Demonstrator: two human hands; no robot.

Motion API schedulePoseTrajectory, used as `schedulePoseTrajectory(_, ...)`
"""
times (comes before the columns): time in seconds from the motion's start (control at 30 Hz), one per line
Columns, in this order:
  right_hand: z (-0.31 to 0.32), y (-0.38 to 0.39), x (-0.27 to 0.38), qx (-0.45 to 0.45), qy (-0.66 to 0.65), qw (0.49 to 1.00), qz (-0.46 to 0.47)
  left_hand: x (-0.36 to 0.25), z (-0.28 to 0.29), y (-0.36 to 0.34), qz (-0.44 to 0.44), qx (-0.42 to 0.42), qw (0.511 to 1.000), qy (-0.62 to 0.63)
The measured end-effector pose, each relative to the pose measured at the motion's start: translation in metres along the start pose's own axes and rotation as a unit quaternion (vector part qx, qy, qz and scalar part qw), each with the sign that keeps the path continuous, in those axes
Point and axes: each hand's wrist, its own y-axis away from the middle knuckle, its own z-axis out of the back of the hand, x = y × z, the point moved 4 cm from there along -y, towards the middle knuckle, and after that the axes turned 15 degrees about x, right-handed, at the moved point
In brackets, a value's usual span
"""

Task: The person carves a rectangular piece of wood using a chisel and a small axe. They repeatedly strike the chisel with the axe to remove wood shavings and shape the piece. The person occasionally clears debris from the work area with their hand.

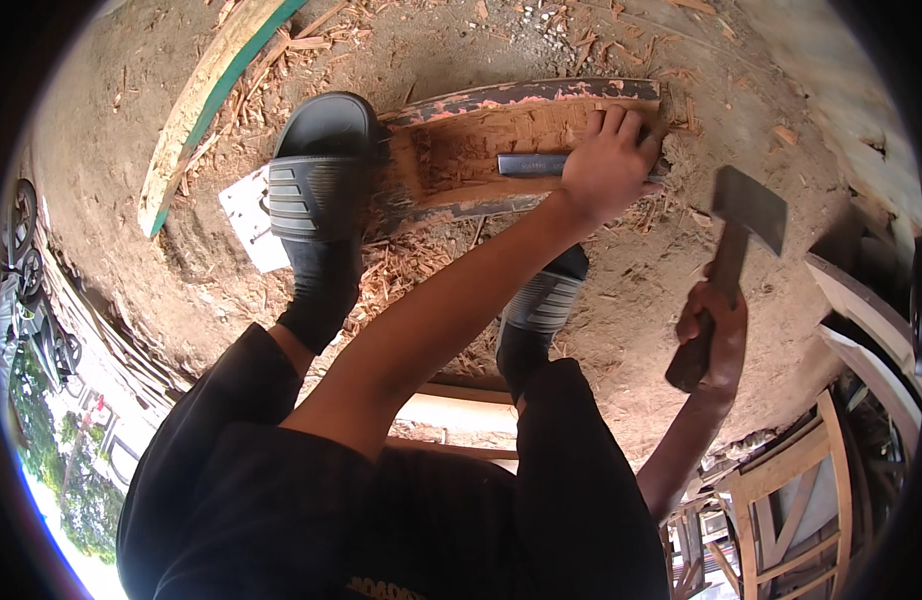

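Note:
My left hand (609,165) is closed at the right end of a hollowed piece of wood (461,155), over a blue-grey flat metal bar (529,165). The bar lies lengthwise in the hollow, and its right part goes out of sight beneath my palm. To the right, my right hand (719,325) wraps round the short, thick wooden handle of a hatchet (749,208). The hatchet's wide metal head is raised to the upper right of my left hand. Dark, flaking paint covers the wood's outer edges, while its inside is bare and rough.
My left foot in a dark slide sandal (321,200) presses by the wood's left end; my right foot (543,300) is below it. A curved, green-edged timber (206,120) lies at upper left. Wood chips (421,270) cover the dirt floor. Wooden frames (796,500) stand at lower right.

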Motion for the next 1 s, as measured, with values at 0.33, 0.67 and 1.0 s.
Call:
schedulePoseTrajectory(0.33, -0.03, -0.015, -0.02, 0.052, 0.046, 0.995, -0.073, 0.002, 0.003, 0.0, 0.003, -0.015, 1.0, 0.005)
schedulePoseTrajectory(0.67, -0.034, -0.015, -0.029, 0.043, -0.058, 0.997, -0.026, 0.0, 0.02, 0.033, 0.028, -0.084, 0.996, -0.031)
schedulePoseTrajectory(1.0, 0.029, -0.006, 0.017, -0.081, -0.102, 0.983, 0.126, 0.021, 0.014, 0.03, 0.078, 0.019, 0.996, -0.04)
